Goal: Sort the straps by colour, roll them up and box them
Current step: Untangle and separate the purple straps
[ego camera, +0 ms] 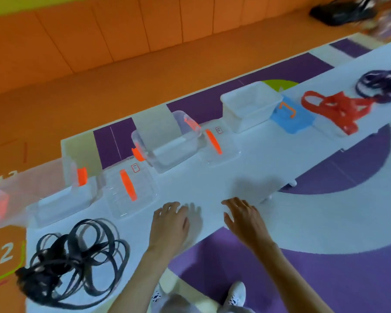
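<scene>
A loose tangle of black straps point(77, 258) lies at the near left of the white table point(246, 168). Red straps point(334, 107) are heaped at the far right, with dark purple straps point(382, 85) coiled just beyond them. Three clear boxes stand along the table's far edge: one at the left point(61, 199), one in the middle point(167, 143), one to the right point(251, 107). My left hand point(171, 220) and my right hand point(246, 218) hover flat over the table's near edge with fingers spread, holding nothing.
Two clear lids with orange handles lie on the table, one point(129, 190) beside the left box and one point(221, 145) beside the middle box. A blue lid point(291, 118) lies right of the third box. A black bag point(343, 12) sits on the orange floor far off.
</scene>
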